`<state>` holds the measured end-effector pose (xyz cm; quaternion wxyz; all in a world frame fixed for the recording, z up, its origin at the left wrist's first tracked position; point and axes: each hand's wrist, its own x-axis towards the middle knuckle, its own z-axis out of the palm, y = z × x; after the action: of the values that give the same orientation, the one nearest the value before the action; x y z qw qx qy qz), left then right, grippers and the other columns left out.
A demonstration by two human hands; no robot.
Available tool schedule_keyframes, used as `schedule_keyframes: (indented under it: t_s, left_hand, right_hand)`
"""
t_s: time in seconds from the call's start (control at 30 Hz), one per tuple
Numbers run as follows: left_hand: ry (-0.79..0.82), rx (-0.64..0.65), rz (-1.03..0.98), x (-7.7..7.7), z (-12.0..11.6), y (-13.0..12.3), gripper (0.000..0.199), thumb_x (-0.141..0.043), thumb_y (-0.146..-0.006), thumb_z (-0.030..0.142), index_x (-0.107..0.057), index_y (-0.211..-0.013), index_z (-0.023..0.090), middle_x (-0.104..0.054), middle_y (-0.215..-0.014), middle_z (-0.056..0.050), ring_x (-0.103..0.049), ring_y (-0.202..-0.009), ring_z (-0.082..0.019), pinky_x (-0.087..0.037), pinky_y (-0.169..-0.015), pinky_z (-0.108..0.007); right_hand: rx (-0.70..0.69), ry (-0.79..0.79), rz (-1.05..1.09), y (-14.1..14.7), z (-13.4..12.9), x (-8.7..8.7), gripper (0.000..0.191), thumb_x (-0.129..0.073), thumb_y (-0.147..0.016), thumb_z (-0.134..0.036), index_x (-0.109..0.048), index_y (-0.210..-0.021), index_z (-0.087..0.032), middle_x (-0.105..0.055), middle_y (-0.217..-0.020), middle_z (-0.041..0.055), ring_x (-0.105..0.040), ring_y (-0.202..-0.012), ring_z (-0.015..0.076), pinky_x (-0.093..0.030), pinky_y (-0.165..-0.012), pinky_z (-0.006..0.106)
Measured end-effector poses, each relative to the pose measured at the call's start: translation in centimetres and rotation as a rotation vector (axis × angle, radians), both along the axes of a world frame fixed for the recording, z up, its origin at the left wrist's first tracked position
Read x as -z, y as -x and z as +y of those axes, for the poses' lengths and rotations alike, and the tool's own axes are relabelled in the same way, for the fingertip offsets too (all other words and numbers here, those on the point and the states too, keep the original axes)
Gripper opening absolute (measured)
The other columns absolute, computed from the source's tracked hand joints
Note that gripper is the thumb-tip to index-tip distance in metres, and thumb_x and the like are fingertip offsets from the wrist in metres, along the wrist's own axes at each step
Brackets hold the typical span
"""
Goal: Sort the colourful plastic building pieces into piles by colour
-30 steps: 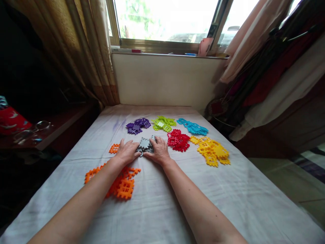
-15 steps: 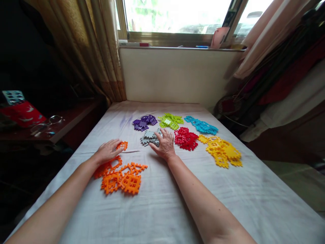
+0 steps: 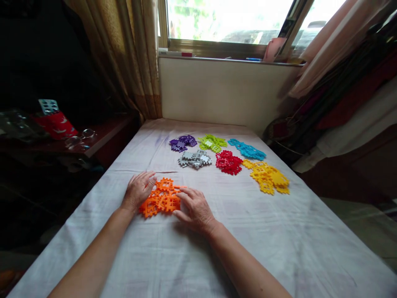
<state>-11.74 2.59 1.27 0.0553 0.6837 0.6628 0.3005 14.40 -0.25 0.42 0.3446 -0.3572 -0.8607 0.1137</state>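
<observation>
Orange interlocking plastic pieces (image 3: 163, 198) lie in a compact pile on the sheet-covered surface (image 3: 248, 248). At the pile's left side rests my left hand (image 3: 138, 191), fingers spread and touching its edge. My right hand (image 3: 194, 208) is on the pile's right side, open, with fingertips over the nearest pieces. Farther back are a grey pile (image 3: 194, 159), a purple pile (image 3: 182, 143) and a lime green pile (image 3: 212, 142). To the right of these lie red pieces (image 3: 228, 162), blue pieces (image 3: 247, 149) and yellow pieces (image 3: 268, 177).
A dark side table (image 3: 105, 138) on the left holds glasses (image 3: 81, 139) and a red container (image 3: 58, 125). A gold curtain (image 3: 124, 54) hangs at the back left. Clothes (image 3: 350, 99) hang on the right. Behind the surface are a wall and a window.
My right hand has left the grey pieces and come to the orange pile's right side. The orange pieces are gathered closer together, with my left hand beside them. The view has shifted slightly.
</observation>
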Motion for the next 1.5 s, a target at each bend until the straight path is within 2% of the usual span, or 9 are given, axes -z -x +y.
schedule_keyframes:
  t_s: [0.1,0.33,0.43,0.6,0.73,0.93,1.17,1.3,1.5]
  left_hand:
    - [-0.001,-0.159,-0.002,0.8,-0.7,0.5,0.05,-0.04,-0.091,0.055,-0.071,-0.114,0.023,-0.067,-0.131,-0.012,-0.057,-0.127,-0.031,-0.035,-0.113,-0.056]
    - [-0.029,-0.024,-0.283,0.8,-2.2,-3.4,0.052,-0.04,-0.091,0.057,-0.073,-0.108,0.021,-0.072,-0.12,-0.01,-0.064,-0.117,-0.025,-0.046,-0.107,-0.041]
    - [-0.071,-0.072,-0.446,0.5,-2.3,-4.2,0.051,-0.043,-0.089,0.06,-0.074,-0.105,0.023,-0.074,-0.116,-0.008,-0.066,-0.114,-0.025,-0.049,-0.103,-0.039]
    - [-0.17,-0.297,-0.852,0.6,-0.1,-2.3,0.049,-0.055,-0.081,0.065,-0.072,-0.094,0.02,-0.074,-0.105,-0.011,-0.067,-0.108,-0.026,-0.054,-0.092,-0.038]
    - [-0.243,-0.407,-1.112,0.3,1.7,-0.8,0.046,-0.054,-0.08,0.062,-0.067,-0.089,0.018,-0.072,-0.106,-0.012,-0.068,-0.099,-0.021,-0.057,-0.084,-0.036]
    - [-0.261,-0.333,-1.333,-0.1,1.6,-0.4,0.041,-0.063,-0.074,0.058,-0.067,-0.084,0.019,-0.072,-0.099,-0.009,-0.068,-0.089,-0.018,-0.057,-0.081,-0.034]
    - [-0.185,-0.258,-1.226,-0.2,0.8,-0.8,0.05,-0.064,-0.071,0.065,-0.067,-0.085,0.017,-0.073,-0.095,-0.01,-0.069,-0.087,-0.02,-0.057,-0.083,-0.038]
    - [-0.155,-0.253,-1.186,-0.3,0.5,-0.9,0.05,-0.066,-0.07,0.064,-0.068,-0.086,0.016,-0.074,-0.095,-0.01,-0.07,-0.088,-0.021,-0.057,-0.083,-0.039]
    - [-0.128,-0.264,-1.128,-0.5,0.2,-1.1,0.049,-0.067,-0.071,0.064,-0.07,-0.086,0.017,-0.075,-0.095,-0.01,-0.07,-0.088,-0.022,-0.057,-0.082,-0.039]
  right_hand:
    - [-0.018,0.006,-0.039,0.9,-0.6,-0.1,0.049,-0.075,-0.08,-0.037,-0.063,-0.126,-0.022,-0.067,-0.129,0.0119,-0.06,-0.118,0.028,-0.047,-0.1,0.045]
    - [0.012,-0.051,0.021,-0.5,-0.6,0.1,0.044,-0.071,-0.084,-0.034,-0.063,-0.125,-0.021,-0.07,-0.121,0.0102,-0.063,-0.112,0.0247,-0.048,-0.096,0.04]
    - [0.179,-0.07,0.082,-3.0,-0.3,0.1,0.039,-0.067,-0.086,-0.033,-0.065,-0.123,-0.022,-0.07,-0.121,0.009,-0.062,-0.11,0.0235,-0.047,-0.096,0.039]
    - [0.577,-0.02,0.012,-7.7,1.6,0.4,0.033,-0.069,-0.083,-0.032,-0.07,-0.114,-0.021,-0.071,-0.114,0.01,-0.062,-0.102,0.0261,-0.046,-0.088,0.04]
    - [0.703,0.066,-0.079,-9.0,2.3,0.8,0.028,-0.07,-0.082,-0.031,-0.072,-0.108,-0.022,-0.07,-0.111,0.0092,-0.061,-0.1,0.0263,-0.044,-0.085,0.04]
    - [0.682,0.004,-0.114,-7.6,1.8,0.4,0.029,-0.066,-0.083,-0.029,-0.071,-0.111,-0.023,-0.067,-0.121,0.0113,-0.057,-0.109,0.0281,-0.041,-0.092,0.042]
    - [0.313,-0.038,-0.172,-4.3,2.4,-0.5,0.034,-0.068,-0.084,-0.031,-0.069,-0.117,-0.024,-0.067,-0.13,0.0079,-0.052,-0.124,0.0299,-0.037,-0.103,0.046]
    - [0.245,0.002,-0.132,-3.6,2.7,-0.1,0.03,-0.067,-0.085,-0.03,-0.068,-0.114,-0.025,-0.071,-0.122,0.0075,-0.055,-0.12,0.0297,-0.037,-0.102,0.048]
    - [0.247,0.021,-0.018,-3.8,2.5,-0.1,0.02,-0.065,-0.086,-0.026,-0.068,-0.105,-0.024,-0.071,-0.104,0.0056,-0.059,-0.104,0.0244,-0.039,-0.098,0.042]
